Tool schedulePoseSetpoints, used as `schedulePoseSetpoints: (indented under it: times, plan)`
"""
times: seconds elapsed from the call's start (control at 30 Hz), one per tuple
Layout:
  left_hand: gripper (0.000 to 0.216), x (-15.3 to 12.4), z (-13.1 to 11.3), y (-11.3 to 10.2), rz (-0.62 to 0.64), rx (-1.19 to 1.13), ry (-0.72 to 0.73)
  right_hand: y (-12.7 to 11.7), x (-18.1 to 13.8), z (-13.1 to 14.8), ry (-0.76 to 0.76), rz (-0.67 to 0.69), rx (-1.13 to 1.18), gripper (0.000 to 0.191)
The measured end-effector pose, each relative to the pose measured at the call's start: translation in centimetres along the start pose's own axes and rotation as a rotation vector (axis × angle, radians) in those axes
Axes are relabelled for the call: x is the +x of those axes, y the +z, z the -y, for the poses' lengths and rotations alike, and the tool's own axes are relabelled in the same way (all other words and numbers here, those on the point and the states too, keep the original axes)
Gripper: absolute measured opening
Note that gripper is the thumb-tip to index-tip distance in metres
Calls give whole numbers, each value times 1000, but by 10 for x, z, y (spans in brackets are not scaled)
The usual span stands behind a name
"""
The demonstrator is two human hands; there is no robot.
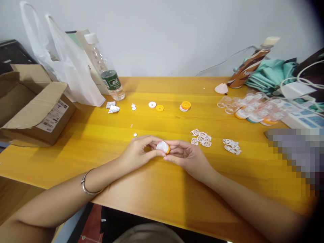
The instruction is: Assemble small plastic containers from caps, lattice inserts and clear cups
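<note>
The left hand (138, 150) and the right hand (188, 157) are brought together above the near middle of the yellow table (157, 195), and one small round part (162, 147) is held between them. Both hands are closed narrowly around it, with the fingertips of each side pressed on its edge. The small round part is white on the side that faces the camera, and an orange rim is seen at its right lower edge. It is kept just over the table top; whether it touches the wood cannot be told. A metal bracelet (87, 184) is worn on the left wrist.

Just right of the hands, two small groups of white wheel-shaped pieces (201, 137) are laid flat on the table. Further back, a white ring (152, 104), an orange disc (159, 108) and an orange cap (186, 105) on a pale disc are placed in a row. Crumpled foil pieces (112, 107) are seen near a water bottle (108, 74), which leans by a white plastic bag (65, 67). An open cardboard box (32, 104) is set at the left edge. Clear plastic packaging (250, 108) is piled at the far right.
</note>
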State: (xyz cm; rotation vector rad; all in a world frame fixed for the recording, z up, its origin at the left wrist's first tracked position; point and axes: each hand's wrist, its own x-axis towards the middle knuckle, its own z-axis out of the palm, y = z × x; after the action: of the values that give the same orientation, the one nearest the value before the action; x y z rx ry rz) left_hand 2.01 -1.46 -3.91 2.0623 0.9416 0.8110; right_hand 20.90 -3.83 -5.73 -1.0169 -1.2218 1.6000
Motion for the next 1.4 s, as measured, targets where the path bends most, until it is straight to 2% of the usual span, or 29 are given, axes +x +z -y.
schedulePoseSetpoints:
  times: [0.07,0.23,0.4,0.6,0.8,0.97,1.17,1.4]
  plan:
    - [25,0,1,1,6,-23,-17,1,0,-1,-5,-15,-7,31]
    - [26,0,4,-3,39,6,46,0,0,1,26,-27,-13,28]
    - [31,2,-1,-10,121,139,149,-2,2,2,40,-16,-11,28]
    - [32,2,-3,-13,126,241,212,-1,1,2,44,-36,0,31]
    - [28,3,-7,-17,194,264,274,2,-1,3,21,-50,6,35]
    - [27,1,-7,-15,160,342,327,5,-2,4,-29,-23,11,45]
    - [28,-1,-2,-8,76,330,338,3,-1,6,-25,-21,-8,41]
    - [26,0,0,-7,65,332,382,2,0,7,14,-16,19,39]
